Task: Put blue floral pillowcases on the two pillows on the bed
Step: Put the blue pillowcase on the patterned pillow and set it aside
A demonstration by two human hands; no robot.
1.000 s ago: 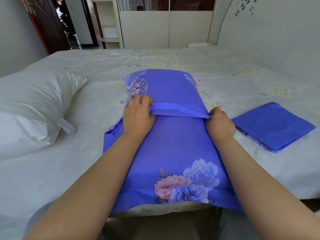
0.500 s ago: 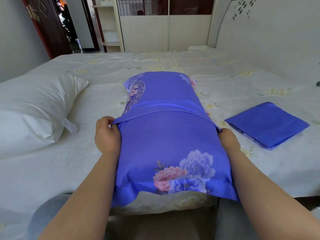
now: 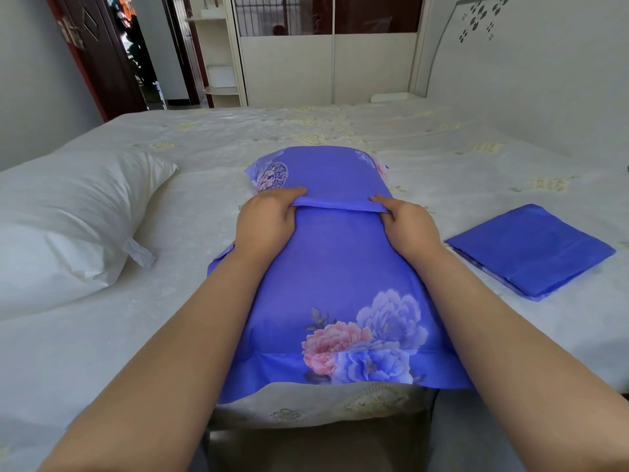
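Nearest me, at the bed's (image 3: pixel 102 352) near edge, lies the flowered hem of the blue floral pillowcase (image 3: pixel 340 284), already drawn over the first pillow, which lies lengthwise away from me in the middle of the bedsheet. Farther up, my left hand (image 3: pixel 267 221) and my right hand (image 3: pixel 406 224) both sit on top of the case at its overlap flap (image 3: pixel 337 204). Each pinches the folded edge of that flap, thumb under and fingers curled over it (I cannot see the fingertips beneath the cloth).

To do this step well, I judge I should keep both grips level and draw the flap evenly over the pillow's end, so the fold stays straight across and no white shows. Pulling harder on one side would likely skew the seam or bunch the fabric at a corner. Once tucked, a flat-palmed smoothing toward me should settle the filling.

Off to the right, just beyond my right wrist, the second pillowcase (image 3: pixel 531 250) waits folded flat on the sheet. Well to the left, the bare white pillow (image 3: pixel 68 226) rests uncovered, so by my reckoning the job is barely half done.
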